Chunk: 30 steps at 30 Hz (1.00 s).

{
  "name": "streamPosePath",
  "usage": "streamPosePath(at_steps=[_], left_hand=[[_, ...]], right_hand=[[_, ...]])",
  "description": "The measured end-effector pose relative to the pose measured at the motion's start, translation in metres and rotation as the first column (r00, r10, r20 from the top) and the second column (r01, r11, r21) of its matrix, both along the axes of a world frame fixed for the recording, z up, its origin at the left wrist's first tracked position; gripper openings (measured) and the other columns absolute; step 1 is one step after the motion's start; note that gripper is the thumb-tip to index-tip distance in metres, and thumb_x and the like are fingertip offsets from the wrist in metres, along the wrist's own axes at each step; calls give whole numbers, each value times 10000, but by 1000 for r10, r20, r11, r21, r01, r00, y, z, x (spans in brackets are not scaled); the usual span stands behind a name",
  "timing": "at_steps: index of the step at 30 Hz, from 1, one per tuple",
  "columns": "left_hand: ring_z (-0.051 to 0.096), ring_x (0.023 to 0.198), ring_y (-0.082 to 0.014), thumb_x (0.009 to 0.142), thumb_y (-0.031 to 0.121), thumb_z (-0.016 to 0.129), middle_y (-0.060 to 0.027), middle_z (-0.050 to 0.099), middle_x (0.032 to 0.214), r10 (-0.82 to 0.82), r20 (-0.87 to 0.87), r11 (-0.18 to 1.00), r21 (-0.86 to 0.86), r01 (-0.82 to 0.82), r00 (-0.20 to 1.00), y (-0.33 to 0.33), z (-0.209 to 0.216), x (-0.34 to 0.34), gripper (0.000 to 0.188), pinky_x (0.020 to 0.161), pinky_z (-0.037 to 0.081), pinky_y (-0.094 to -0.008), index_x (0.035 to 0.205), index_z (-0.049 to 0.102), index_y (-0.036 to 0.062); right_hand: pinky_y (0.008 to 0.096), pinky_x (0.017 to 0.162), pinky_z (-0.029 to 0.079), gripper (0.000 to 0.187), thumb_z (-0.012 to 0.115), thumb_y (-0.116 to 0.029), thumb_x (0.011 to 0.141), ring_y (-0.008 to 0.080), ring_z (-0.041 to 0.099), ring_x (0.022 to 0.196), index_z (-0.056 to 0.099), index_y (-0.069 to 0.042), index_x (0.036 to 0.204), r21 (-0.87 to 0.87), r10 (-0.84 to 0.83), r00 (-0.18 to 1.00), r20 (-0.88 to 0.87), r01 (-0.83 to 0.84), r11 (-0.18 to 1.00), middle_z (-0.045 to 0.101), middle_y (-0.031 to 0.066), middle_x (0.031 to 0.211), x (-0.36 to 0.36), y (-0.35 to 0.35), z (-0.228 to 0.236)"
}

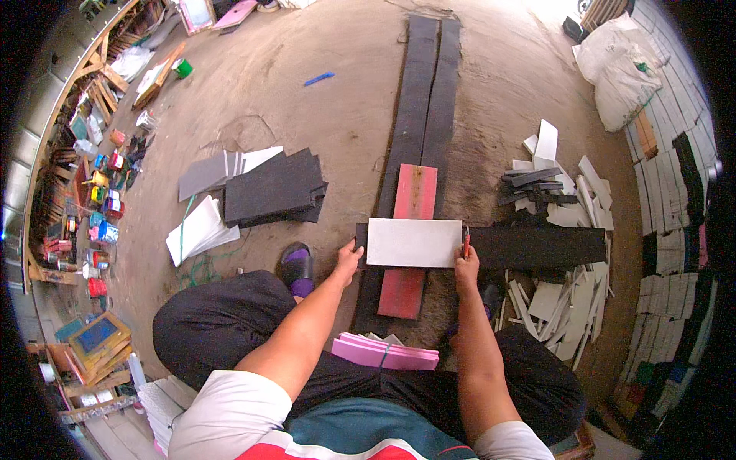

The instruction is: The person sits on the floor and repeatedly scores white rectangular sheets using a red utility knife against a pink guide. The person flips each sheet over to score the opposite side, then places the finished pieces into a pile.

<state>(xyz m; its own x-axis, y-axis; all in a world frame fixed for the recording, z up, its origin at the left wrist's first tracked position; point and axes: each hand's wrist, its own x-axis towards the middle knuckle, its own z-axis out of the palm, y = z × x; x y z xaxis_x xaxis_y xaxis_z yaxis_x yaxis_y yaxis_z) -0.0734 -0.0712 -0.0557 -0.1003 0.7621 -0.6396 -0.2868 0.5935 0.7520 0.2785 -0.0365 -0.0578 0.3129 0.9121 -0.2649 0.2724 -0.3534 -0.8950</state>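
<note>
A white rectangular sheet (415, 242) lies on top of a long black foam-like strip (537, 247), which runs sideways across a red board (400, 294). My left hand (350, 259) is closed on the left end of the black strip, its fingers close to the white sheet's left edge. At the right edge of that sheet, my right hand (466, 270) grips a slim red-handled tool (466, 244), upright in the fist. Its tip is too small to make out; it looks like a cutter or pen.
Long dark strips (414, 100) run away from me under the red board. Black sheets (272, 188) and white sheets (201, 230) lie to the left. White offcuts (552, 303) heap at the right. Tied pink sheets (383, 353) rest by my lap. Paint pots (113, 207) line the left.
</note>
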Motion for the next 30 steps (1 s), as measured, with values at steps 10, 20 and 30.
streamPosePath(at_steps=[10, 20, 30], left_hand=[[523, 1298, -176, 1077, 193, 501, -101, 522, 1512, 85, -245, 995, 78, -68, 966, -14, -20, -13, 462, 1092, 391, -308, 1531, 444, 136], [543, 1295, -216, 1066, 283, 514, -118, 578, 1443, 156, -133, 987, 50, -151, 979, -12, -17, -3, 488, 1104, 395, -354, 1495, 483, 51], [540, 1295, -187, 1085, 249, 488, -106, 571, 1455, 166, -203, 985, -10, -172, 965, -10, -4, -2, 465, 1093, 402, -324, 1490, 475, 23]], right_hand=[[318, 870, 487, 301, 673, -117, 952, 165, 644, 976, 637, -19, 1234, 10, 30, 991, 130, -31, 999, 699, 64, 1084, -43, -2, -7], [358, 896, 504, 362, 626, -91, 929, 232, 682, 1004, 629, -51, 1289, -43, 36, 992, 122, -31, 999, 720, 112, 1089, -53, -11, -15], [485, 899, 517, 443, 617, -196, 942, 387, 634, 1011, 617, -232, 1383, -110, 42, 862, 506, 16, 994, 644, 202, 1105, -86, -28, 16]])
